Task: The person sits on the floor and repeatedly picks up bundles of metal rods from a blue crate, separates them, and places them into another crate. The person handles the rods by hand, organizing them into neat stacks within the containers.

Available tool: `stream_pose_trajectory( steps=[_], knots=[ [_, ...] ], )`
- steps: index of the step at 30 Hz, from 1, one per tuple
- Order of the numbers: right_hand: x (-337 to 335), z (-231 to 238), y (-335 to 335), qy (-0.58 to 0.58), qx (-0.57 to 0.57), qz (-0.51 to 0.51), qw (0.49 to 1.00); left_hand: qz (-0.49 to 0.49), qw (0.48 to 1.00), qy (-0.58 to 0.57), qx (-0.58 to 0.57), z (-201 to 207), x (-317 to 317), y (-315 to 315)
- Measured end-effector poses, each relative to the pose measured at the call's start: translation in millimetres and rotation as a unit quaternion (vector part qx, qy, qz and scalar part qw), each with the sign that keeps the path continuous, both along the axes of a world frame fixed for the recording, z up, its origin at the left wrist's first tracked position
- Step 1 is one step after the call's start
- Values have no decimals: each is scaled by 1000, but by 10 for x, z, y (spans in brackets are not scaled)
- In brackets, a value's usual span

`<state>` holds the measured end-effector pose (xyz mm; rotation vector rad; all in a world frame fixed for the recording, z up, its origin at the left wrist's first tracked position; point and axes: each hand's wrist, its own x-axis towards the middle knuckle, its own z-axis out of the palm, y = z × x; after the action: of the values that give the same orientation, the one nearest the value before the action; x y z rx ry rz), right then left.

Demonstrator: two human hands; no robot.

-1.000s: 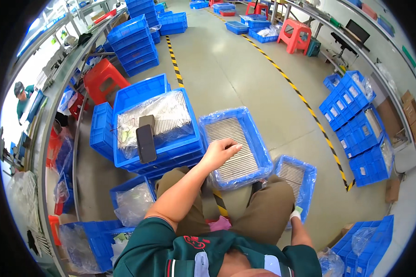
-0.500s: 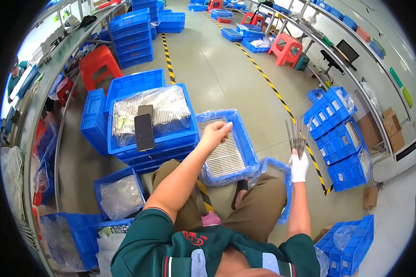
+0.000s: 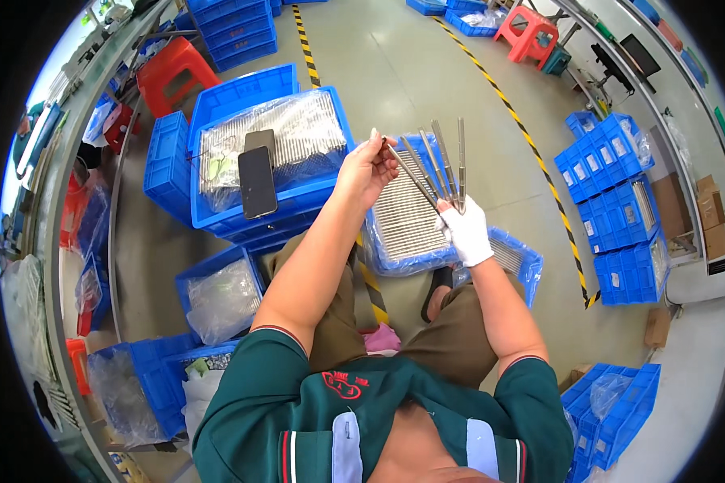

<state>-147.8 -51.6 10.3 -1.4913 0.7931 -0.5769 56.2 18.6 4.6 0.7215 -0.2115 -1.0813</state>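
My right hand (image 3: 466,232), in a white glove, is closed round the lower ends of several thin metal rods (image 3: 461,161), which fan out upward. My bare left hand (image 3: 365,172) is closed with its fingertips at the upper end of the leftmost metal rod (image 3: 411,172), which slants toward it from the bunch. Below both hands lies a blue bin (image 3: 411,266) lined with clear plastic, with rows of similar rods (image 3: 403,217) inside. Part of this bin is hidden by my hands.
To the left, a stacked blue bin (image 3: 213,219) holds plastic-covered rods with a black phone (image 3: 257,181) on top. A smaller blue bin (image 3: 530,278) sits by my right knee. Blue bins (image 3: 612,213) stand stacked at right. A red stool (image 3: 173,76) is at far left.
My right hand has swung inward with the rods from the far right to above the bin. My left hand has moved slightly up and now grips one rod's end. The view has tilted down.
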Motion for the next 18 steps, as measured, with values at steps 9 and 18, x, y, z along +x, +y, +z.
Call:
stream_pose_trajectory(
  steps=[9, 18],
  knots=[
    [43, -60, -85, 32, -37, -9, 999, 14, 1000, -7, 24, 12, -106, -123],
    [107, 12, -172, 22, 13, -38, 999, -76, 985, -149, 45, -71, -417, -208]
  ],
)
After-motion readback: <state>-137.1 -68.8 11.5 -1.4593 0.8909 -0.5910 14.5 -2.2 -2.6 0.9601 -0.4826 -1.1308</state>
